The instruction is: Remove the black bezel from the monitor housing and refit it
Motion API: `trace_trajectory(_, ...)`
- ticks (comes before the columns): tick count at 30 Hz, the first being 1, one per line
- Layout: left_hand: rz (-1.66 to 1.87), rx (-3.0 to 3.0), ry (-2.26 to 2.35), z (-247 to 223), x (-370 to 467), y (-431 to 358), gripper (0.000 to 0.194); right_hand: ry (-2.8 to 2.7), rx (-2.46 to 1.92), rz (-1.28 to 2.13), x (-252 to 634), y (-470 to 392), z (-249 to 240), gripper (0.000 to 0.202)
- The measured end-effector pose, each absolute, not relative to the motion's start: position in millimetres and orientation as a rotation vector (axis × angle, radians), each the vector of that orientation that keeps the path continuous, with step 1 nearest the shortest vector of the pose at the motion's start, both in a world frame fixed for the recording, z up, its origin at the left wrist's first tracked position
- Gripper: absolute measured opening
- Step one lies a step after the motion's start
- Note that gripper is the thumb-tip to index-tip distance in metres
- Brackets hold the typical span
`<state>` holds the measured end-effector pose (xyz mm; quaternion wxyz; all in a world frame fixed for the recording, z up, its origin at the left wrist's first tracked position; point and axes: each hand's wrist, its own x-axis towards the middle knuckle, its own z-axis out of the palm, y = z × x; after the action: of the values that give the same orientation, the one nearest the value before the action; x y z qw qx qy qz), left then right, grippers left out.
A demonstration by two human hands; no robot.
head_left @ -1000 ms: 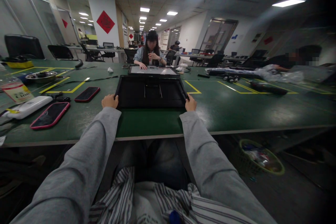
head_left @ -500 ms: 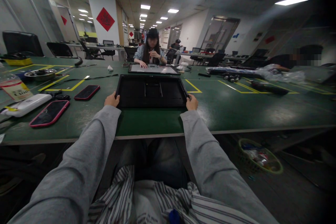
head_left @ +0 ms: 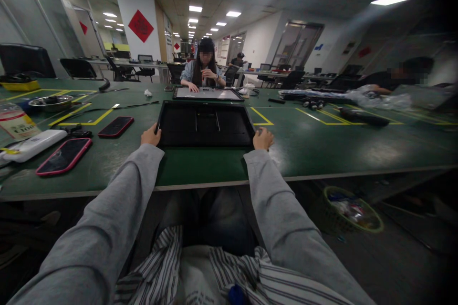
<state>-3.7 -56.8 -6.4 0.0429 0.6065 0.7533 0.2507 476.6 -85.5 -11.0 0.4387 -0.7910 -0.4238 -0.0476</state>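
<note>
A shallow, rectangular black monitor cover lies on the green table in front of me, hollow side up, with a rectangular cutout or recess near its middle. My left hand is closed on its left edge, the thumb against the rim. At the right edge, my right hand has curled fingers touching the rim; the fingertips are partly hidden. Just beyond the cover lies a flat, grey-backed panel with a dark frame, on which a co-worker's hand rests.
Left on the green table are two phones, a white power bank-like block, a metal bowl and a bottle. Plastic wrap lies at right. A green basket stands below the table.
My right hand has shifted slightly outward along the cover's right edge, its grip looking looser. My left hand and the cover keep their places; the view has turned a little.
</note>
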Motion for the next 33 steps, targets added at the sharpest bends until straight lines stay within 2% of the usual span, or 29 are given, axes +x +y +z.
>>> trace_trajectory(3, 0.725, 1.869, 2.300, -4.5, 7.9, -58.6, 0.058, -0.978, -1.919, -0.304, 459.1, -90.0, -1.7, 0.041)
trace_trajectory(6, 0.701, 1.892, 2.253, -1.3, 38.3, -62.5, 0.060, -1.178, -1.805, -0.333, 419.4, -93.3, 5.4, 0.040)
trace_trajectory(12, 0.716, 1.918, 2.099, 3.3, 156.2, -74.5, 0.065, -1.710, -1.544, -0.171, 324.4, -93.1, 4.8, 0.034)
trace_trajectory(17, 0.681, 2.049, 1.779, -1.1, 230.9, -72.7, 0.058, -1.760, -1.588, 0.011, 319.9, -88.7, -2.4, 0.036)
trace_trajectory(24, 0.730, 2.007, 1.675, -6.2, 238.2, -62.3, 0.061, -1.694, -1.662, 0.122, 338.6, -87.3, -4.7, 0.043)
trace_trajectory(33, 0.817, 1.932, 1.838, -3.3, 234.9, -65.4, 0.054, -1.756, -1.604, 0.020, 334.5, -81.9, -6.7, 0.043)
